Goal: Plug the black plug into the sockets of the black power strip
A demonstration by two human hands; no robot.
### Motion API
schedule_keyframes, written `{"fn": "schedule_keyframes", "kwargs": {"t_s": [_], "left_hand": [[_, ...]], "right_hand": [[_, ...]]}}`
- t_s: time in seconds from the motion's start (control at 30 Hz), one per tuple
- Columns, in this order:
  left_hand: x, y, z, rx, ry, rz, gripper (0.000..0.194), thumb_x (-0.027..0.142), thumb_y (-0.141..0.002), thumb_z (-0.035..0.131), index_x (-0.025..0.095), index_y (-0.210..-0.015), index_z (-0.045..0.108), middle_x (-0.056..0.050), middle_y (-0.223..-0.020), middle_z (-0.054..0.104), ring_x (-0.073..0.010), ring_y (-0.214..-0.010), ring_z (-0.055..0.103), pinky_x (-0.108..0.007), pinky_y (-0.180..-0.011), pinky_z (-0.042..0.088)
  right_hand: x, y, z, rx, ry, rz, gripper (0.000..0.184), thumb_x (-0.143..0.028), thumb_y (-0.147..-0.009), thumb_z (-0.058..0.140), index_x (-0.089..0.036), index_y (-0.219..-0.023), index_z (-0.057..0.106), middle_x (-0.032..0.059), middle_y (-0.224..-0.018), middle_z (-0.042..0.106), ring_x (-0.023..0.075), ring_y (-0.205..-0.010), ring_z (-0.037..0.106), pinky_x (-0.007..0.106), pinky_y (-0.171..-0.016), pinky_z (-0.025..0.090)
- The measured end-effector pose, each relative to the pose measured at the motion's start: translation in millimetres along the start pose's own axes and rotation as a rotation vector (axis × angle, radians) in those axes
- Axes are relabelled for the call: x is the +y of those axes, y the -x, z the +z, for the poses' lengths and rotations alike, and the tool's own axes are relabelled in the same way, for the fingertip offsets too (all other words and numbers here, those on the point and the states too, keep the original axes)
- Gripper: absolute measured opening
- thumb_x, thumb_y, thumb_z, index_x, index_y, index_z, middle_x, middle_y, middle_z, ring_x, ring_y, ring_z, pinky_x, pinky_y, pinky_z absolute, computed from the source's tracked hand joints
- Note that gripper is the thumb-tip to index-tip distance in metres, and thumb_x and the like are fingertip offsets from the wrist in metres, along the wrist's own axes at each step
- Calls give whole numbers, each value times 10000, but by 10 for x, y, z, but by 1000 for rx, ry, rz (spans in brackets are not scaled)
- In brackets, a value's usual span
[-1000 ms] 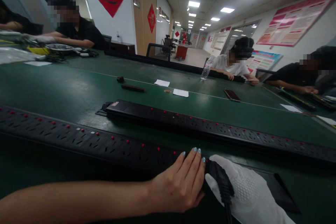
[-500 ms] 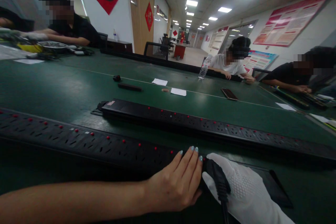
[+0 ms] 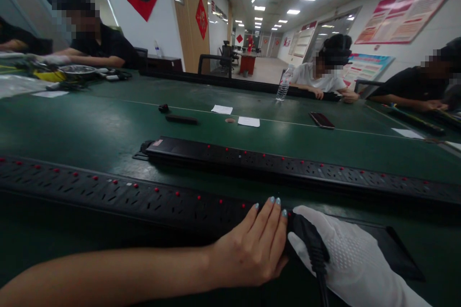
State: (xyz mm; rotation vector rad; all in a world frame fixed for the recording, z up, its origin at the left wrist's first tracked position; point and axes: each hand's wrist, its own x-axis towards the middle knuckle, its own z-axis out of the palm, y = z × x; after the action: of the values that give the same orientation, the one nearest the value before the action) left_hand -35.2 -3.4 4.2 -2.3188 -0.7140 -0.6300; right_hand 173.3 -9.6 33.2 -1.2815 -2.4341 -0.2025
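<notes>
A long black power strip [image 3: 118, 196], with a row of red dots along its far edge, lies across the table in front of me. My bare left hand [image 3: 252, 244] is closed over its right part, fingers together across the top and thumb at the near side. My right hand [image 3: 342, 249] wears a white glove with rubber dots. Between its thumb and fingers is a black plug [image 3: 309, 235], whose cord runs down toward me. The plug sits against the strip just right of my left fingers; its pins are hidden.
Another black power strip lies parallel behind [image 3: 259, 165]. Farther off are a small dark bar [image 3: 182, 119], white paper slips [image 3: 248, 122], a phone [image 3: 321, 120] and a water bottle [image 3: 284, 85]. Several people sit around the green table [image 3: 90, 120], with cables at the left.
The view has shifted slightly, so the strips and both hands appear a little farther right. Both hands keep the same hold on the strip and the plug.
</notes>
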Motion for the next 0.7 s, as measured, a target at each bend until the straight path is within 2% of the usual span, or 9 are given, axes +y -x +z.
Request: {"fn": "schedule_keyframes", "kwargs": {"t_s": [0.1,0.37,0.6,0.7], "left_hand": [[0,9,-4,-8,2,1,516,386,-875,357,10,-1203,488,-200,-1255,492,-294,-1153,477,-364,-902,427],[1,11,5,2,12,-3,514,383,-870,368,9,-1199,493,-192,-1231,517,-296,-1156,472,-361,-892,435],[4,5,0,3,11,-19,511,389,-868,368,20,-1198,498,-189,-1238,512,-291,-1153,476,-358,-894,433],[-6,0,-6,1,9,0,511,390,-870,366,21,-1199,498,-187,-1232,518,-295,-1154,475,-361,-896,432]], "right_hand": [[13,4,-1,-11,-9,0,322,-428,-880,452,-197,-1069,572,84,-1008,615,167,-875,594,334,-770,491],[-34,-3,-27,-3,-14,-16,251,-338,-887,473,-192,-1077,545,61,-1102,553,158,-891,562,349,-762,487],[-9,-42,-24,30,-22,-34,265,-335,-861,458,-195,-1054,572,70,-921,644,174,-806,617,298,-717,493],[8,-30,-30,45,-32,-30,283,-334,-841,455,-202,-1062,574,94,-925,658,204,-814,632,310,-714,498]]}}
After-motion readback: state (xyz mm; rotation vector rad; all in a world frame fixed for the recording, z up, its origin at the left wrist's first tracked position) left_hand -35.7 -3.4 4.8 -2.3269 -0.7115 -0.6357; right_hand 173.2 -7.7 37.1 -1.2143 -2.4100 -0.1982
